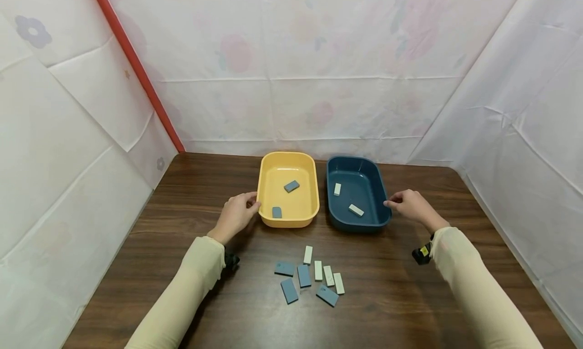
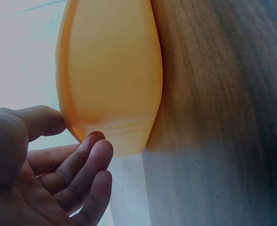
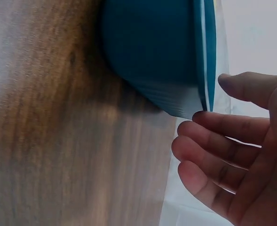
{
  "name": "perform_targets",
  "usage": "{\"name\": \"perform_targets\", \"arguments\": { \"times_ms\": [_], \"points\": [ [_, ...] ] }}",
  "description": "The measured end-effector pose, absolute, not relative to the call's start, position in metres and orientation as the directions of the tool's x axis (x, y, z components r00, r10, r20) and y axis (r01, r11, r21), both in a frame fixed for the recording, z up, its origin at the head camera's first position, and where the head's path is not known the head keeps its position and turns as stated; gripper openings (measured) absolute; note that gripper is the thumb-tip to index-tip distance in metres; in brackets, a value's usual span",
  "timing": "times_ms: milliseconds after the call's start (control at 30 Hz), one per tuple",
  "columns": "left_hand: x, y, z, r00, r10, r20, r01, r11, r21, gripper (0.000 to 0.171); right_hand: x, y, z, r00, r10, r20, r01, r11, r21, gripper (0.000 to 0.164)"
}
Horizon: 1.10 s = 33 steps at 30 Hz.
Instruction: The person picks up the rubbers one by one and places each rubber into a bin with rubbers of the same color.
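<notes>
My left hand [image 1: 235,215] pinches the near left rim of a yellow plastic bin [image 1: 311,200], thumb on the edge and other fingers below it in the left wrist view. Two blue-grey rectangular blocks lie inside that bin. At the right side of a dark blue bin [image 1: 364,187] is my right hand [image 1: 410,206]; its index fingertip meets the rim while the thumb stands slightly off it in the right wrist view. That bin contains two narrow white blocks. Both bins stand side by side on the table.
Several blue-grey blocks [image 1: 289,291] and several white blocks [image 1: 318,271] lie loosely grouped on the brown wooden table [image 1: 387,308], in front of the bins. White patterned sheets [image 1: 291,106] hang behind and at both sides. A red pole [image 1: 136,66] slants at the back left.
</notes>
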<state>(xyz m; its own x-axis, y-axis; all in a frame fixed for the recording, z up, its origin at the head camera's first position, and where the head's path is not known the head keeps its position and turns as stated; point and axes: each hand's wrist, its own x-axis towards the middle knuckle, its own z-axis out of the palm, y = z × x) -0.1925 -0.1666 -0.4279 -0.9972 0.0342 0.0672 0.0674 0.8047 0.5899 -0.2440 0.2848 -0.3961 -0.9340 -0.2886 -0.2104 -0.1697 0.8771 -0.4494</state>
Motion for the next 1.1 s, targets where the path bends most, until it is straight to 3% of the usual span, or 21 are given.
{"name": "perform_targets", "arguments": {
  "times_ms": [300,1100],
  "points": [
    [-0.192,-0.167,-0.428,-0.997,0.036,0.062,0.066,0.806,0.588,0.039,-0.236,0.287,-0.404,-0.925,-0.289,-0.245,-0.131,0.852,-0.507,0.04],
    [-0.191,-0.167,-0.426,-0.997,0.038,0.06,0.066,0.801,0.595,0.041,-0.228,0.289,-0.415,-0.936,-0.295,-0.192,-0.131,0.8,-0.586,0.032]
  ]
}}
